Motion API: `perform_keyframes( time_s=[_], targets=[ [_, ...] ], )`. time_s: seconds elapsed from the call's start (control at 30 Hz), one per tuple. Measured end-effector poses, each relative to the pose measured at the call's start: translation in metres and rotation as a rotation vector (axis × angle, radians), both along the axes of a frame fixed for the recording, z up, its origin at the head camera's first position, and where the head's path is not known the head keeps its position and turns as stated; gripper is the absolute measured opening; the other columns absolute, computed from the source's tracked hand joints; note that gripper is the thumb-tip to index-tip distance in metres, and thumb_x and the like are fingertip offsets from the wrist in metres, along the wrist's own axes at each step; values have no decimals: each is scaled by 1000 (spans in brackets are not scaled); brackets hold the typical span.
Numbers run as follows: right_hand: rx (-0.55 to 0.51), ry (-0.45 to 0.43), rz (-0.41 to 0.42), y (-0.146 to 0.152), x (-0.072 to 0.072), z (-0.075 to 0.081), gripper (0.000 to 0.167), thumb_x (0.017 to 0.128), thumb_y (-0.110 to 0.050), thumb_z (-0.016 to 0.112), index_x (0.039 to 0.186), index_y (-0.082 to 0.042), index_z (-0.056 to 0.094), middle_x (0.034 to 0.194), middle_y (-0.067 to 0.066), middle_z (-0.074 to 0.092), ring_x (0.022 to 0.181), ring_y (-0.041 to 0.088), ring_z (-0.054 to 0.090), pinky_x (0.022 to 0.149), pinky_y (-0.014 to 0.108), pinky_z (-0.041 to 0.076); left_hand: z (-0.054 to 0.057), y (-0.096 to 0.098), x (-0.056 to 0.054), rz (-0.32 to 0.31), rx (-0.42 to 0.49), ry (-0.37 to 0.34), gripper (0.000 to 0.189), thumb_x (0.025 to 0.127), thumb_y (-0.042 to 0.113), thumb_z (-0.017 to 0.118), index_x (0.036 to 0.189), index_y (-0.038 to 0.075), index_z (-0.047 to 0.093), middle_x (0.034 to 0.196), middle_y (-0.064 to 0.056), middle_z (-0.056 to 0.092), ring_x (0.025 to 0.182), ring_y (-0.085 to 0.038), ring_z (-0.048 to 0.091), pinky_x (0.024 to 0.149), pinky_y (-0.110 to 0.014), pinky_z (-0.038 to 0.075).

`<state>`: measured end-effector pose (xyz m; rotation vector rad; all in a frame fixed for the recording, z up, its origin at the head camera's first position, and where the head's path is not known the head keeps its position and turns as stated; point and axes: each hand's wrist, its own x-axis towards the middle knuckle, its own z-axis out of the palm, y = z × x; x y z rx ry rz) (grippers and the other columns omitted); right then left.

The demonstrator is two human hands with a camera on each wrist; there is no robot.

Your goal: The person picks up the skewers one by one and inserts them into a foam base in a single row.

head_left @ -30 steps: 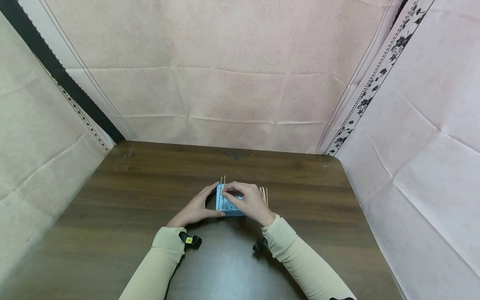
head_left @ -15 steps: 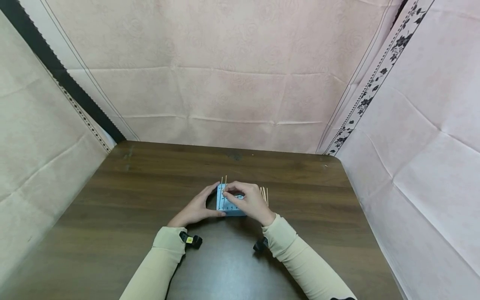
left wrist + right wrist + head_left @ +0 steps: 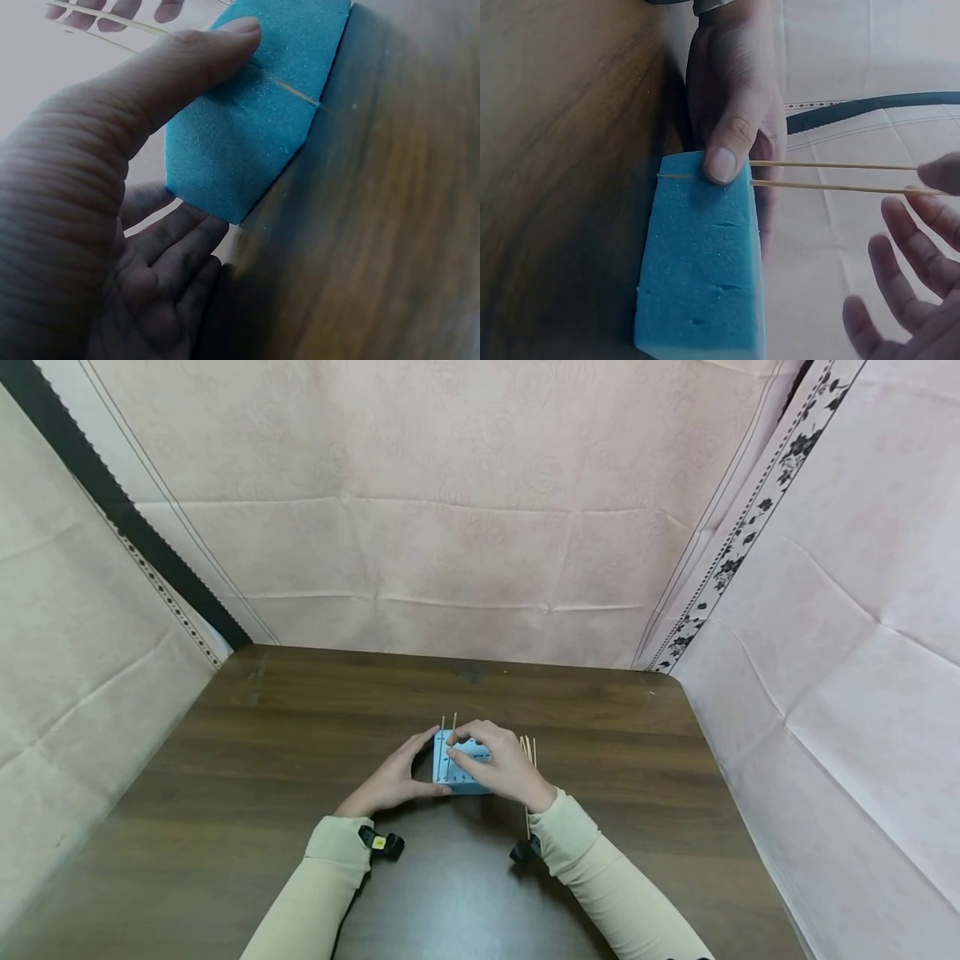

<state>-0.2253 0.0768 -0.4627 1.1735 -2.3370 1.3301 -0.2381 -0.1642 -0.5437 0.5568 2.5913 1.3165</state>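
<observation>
My left hand (image 3: 393,777) grips one end of a light-blue foam block (image 3: 471,788), thumb on the near side and fingers round the far side. Two thin wooden sticks stand up from the block's left end, a first stick (image 3: 832,165) and a second stick (image 3: 832,186). My right hand (image 3: 501,764) pinches the second stick near its top with thumb and forefinger, its other fingers spread. In the left wrist view, a stretch of stick (image 3: 296,91) shows along the block's side face beside my thumb. Rows of small dark marks run across the block's top.
Several more thin sticks (image 3: 528,750) stand beyond my right hand, their lower parts hidden by it. Another bit of stick (image 3: 527,822) shows by the right wrist. The brown wooden table (image 3: 300,718) is bounded by pale cloth hangings (image 3: 465,552) at back and sides.
The pinched stick's top has shifted slightly right. My right hand's fingers have opened up a little and its wrist has moved slightly right. My left hand and the block stay nearly still.
</observation>
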Motion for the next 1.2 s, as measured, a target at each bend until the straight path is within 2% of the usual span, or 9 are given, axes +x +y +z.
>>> perform_keyframes(
  time_s=[0.1, 0.2, 0.27, 0.37, 0.53, 0.63, 0.8, 1.03, 1.2],
  targets=[
    [14, 2, 2, 1, -1, 0, 20, 97, -23, 70, 113, -11, 69, 110, -3, 67, 102, 28, 62, 86, 47, 53, 0, 0, 0, -4, -1, 6, 113, 72, 66, 82, 161, 30, 23, 163, -1, 25, 148, -30, 26, 109, -67, 29],
    [29, -3, 10, 3, -2, 0, 24, 97, -26, 70, 114, -11, 68, 112, -2, 67, 104, 30, 60, 87, 51, 52, -1, 0, -1, -5, -1, 7, 113, 72, 66, 81, 161, 30, 22, 163, -1, 25, 148, -30, 26, 109, -66, 29],
    [40, -10, 7, 5, -2, 0, 25, 97, -27, 70, 115, -11, 68, 112, -1, 67, 104, 27, 60, 86, 49, 52, -1, 0, -1, -4, 2, 3, 113, 71, 66, 82, 161, 30, 23, 163, -1, 25, 148, -30, 25, 110, -66, 29],
    [53, -15, -9, 12, -3, 0, 23, 97, -26, 69, 117, -13, 68, 112, -1, 67, 101, 22, 61, 80, 44, 54, -2, 0, -1, 1, 3, -4, 114, 71, 66, 82, 161, 31, 23, 163, -1, 25, 148, -30, 25, 110, -67, 28],
    [20, -31, -50, 26, -5, 1, 18, 98, -21, 69, 114, -13, 68, 109, -3, 68, 97, 15, 63, 79, 38, 56, -2, 1, -1, 7, -6, 3, 114, 71, 64, 83, 161, 30, 23, 164, -2, 26, 148, -30, 25, 110, -67, 28],
    [-7, -49, -101, 37, -8, 2, 16, 98, -20, 69, 111, -12, 69, 105, -6, 69, 94, 10, 65, 83, 34, 56, -2, 1, -1, 9, -14, 15, 113, 72, 62, 84, 161, 28, 23, 164, -2, 26, 149, -30, 25, 111, -65, 28],
    [-42, -104, -185, 58, -13, 0, 12, 97, -19, 70, 107, -12, 72, 99, -5, 71, 86, 10, 66, 76, 32, 55, -1, 0, 0, 14, -28, 21, 114, 71, 63, 84, 161, 29, 23, 164, -2, 26, 149, -30, 25, 111, -64, 28],
    [-84, -193, -298, 96, -17, -20, 9, 97, -22, 71, 103, -16, 72, 98, -2, 73, 89, 15, 69, 81, 34, 57, -1, 0, 0, 12, -25, 13, 116, 70, 66, 83, 161, 30, 22, 164, -1, 25, 148, -30, 25, 110, -65, 30],
    [-47, -252, -396, 120, -16, -42, 8, 96, -22, 72, 99, -15, 73, 93, -2, 72, 84, 14, 68, 77, 28, 56, -1, 0, 0, 12, -27, 4, 116, 69, 67, 83, 161, 31, 22, 164, -2, 24, 148, -31, 25, 109, -65, 30]
  ],
)
